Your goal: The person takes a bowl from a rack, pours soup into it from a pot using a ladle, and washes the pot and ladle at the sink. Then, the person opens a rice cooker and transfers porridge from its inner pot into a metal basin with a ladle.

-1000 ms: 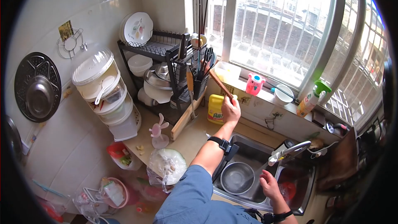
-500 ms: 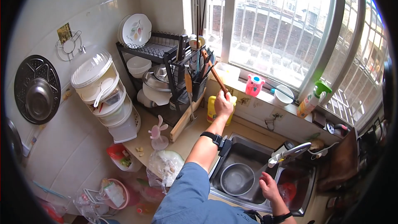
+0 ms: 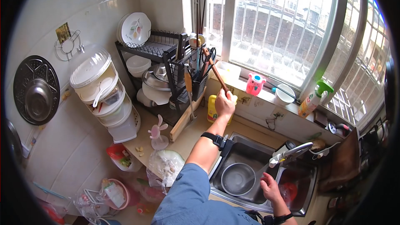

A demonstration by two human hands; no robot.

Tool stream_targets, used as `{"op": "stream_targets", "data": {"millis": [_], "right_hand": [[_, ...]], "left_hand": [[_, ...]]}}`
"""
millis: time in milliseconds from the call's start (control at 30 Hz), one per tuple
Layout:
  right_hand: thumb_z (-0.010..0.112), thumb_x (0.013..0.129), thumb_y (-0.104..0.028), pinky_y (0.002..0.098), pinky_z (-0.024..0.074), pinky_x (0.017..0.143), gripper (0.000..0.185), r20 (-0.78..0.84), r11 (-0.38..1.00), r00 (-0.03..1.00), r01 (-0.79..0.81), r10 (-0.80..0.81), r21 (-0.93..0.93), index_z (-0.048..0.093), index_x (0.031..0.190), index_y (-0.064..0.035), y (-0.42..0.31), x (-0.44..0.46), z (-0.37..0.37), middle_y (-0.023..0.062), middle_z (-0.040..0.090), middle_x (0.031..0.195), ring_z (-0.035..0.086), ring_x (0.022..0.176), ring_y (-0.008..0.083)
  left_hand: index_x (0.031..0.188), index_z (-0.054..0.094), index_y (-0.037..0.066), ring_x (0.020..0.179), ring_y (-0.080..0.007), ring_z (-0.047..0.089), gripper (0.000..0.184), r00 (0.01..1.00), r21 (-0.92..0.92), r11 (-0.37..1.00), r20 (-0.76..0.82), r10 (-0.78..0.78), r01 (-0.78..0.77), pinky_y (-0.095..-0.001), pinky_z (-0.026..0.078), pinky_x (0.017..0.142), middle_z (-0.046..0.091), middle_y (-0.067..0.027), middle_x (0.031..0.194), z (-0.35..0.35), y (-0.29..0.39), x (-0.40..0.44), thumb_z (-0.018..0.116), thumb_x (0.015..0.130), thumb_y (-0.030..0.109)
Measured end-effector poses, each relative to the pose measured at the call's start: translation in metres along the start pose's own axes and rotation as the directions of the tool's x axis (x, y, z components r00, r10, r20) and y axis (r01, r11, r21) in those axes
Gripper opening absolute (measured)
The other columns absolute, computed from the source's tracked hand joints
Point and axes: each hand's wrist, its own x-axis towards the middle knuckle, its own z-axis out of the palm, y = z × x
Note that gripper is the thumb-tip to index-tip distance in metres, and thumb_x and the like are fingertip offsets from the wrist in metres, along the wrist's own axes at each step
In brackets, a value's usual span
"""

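My left hand [image 3: 225,105] is stretched out toward the dish rack, with its fingers wrapped round the lower end of a long brown wooden handle [image 3: 216,75]. The handle's upper end leans at the utensil holder, and I cannot make out what it belongs to. Just below that hand stands a yellow bottle [image 3: 213,109] on the counter. Over the sink's divider, my right hand [image 3: 271,186] is loosely curled with nothing visible in it. Left of it, a round metal basin [image 3: 238,179] sits in the larger sink bowl, under water running from the faucet [image 3: 290,154].
A black dish rack [image 3: 167,52] carries plates and pots. By it are a cutting board [image 3: 180,126] on edge and a pink fan [image 3: 158,133]. On the sill stand a pink cup [image 3: 255,84], a white bowl [image 3: 285,96] and a spray bottle [image 3: 310,102]. Stacked containers [image 3: 102,87] stand left.
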Motion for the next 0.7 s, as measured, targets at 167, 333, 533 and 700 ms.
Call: {"op": "stream_targets", "data": {"millis": [167, 333, 533, 700], "right_hand": [[0.061, 0.09, -0.017, 0.0268, 0.0472, 0.081, 0.051, 0.01, 1.0, 1.0, 0.018, -0.018, -0.02, 0.042, 0.133, 0.0014, -0.004, 0.001, 0.001, 0.0075, 0.061, 0.102, 0.058, 0.091, 0.0131], [0.061, 0.09, -0.018, 0.0272, 0.0474, 0.081, 0.052, 0.017, 0.999, 0.999, 0.04, -0.04, -0.034, 0.041, 0.134, 0.0014, -0.002, 0.004, 0.003, 0.008, 0.061, 0.102, 0.058, 0.09, 0.0135], [0.061, 0.089, -0.018, 0.028, 0.0477, 0.083, 0.054, 0.023, 0.998, 0.999, 0.027, -0.026, -0.06, 0.04, 0.135, 0.0018, -0.006, 0.001, 0.004, 0.0089, 0.062, 0.102, 0.059, 0.09, 0.0146], [0.061, 0.09, -0.019, 0.0283, 0.0478, 0.083, 0.054, 0.013, 0.998, 1.0, 0.02, -0.019, -0.063, 0.039, 0.135, 0.0025, -0.007, -0.001, 0.004, 0.0094, 0.062, 0.103, 0.06, 0.091, 0.0153]], "left_hand": [[0.089, 0.059, 0.0, 0.075, -0.0451, 0.06, 0.023, 1.0, 0.022, 1.0, -0.01, -0.005, 0.005, -0.0513, 0.047, 0.066, 0.063, -0.0244, 0.079, -0.008, 0.005, 0.008, 0.052, 0.088, 0.022], [0.095, 0.058, 0.0, 0.081, -0.0441, 0.059, 0.023, 0.999, -0.069, 0.997, -0.007, -0.041, 0.04, -0.0503, 0.046, 0.07, 0.063, -0.0235, 0.087, -0.01, 0.013, 0.004, 0.052, 0.087, 0.02], [0.088, 0.058, 0.0, 0.07, -0.0442, 0.06, 0.024, 0.999, -0.092, 0.995, 0.001, -0.045, 0.045, -0.0499, 0.046, 0.06, 0.062, -0.0246, 0.073, -0.008, 0.009, 0.005, 0.053, 0.089, 0.024], [0.09, 0.059, 0.001, 0.073, -0.042, 0.062, 0.024, 0.999, -0.142, 0.989, 0.007, -0.044, 0.044, -0.048, 0.048, 0.063, 0.064, -0.0233, 0.076, -0.008, 0.013, 0.003, 0.052, 0.09, 0.024]]}}
